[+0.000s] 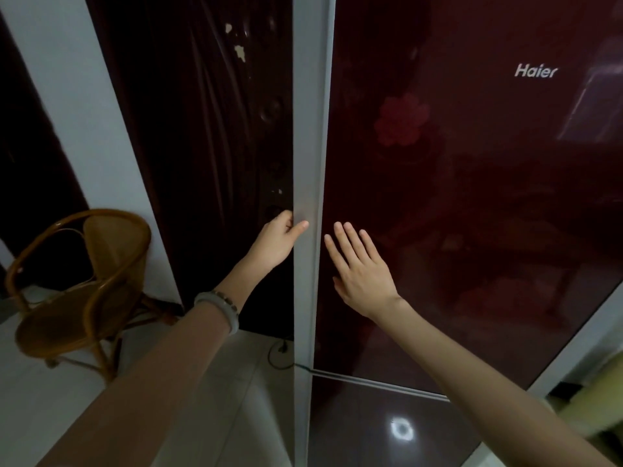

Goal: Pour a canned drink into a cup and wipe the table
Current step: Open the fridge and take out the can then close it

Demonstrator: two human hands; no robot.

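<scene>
Dim corner: the fridge door [472, 197] looks heavy, stiff and slick-glassed, best pulled by its grey edge [308, 146], where the left hand [274, 242] fingers clamp; the right hand [359, 267] fingers are straight, apart.

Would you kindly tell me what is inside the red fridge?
Nothing inside shows: the shut fridge door covers it. The left hand grips its silver edge; the right hand is open by its front.
</scene>
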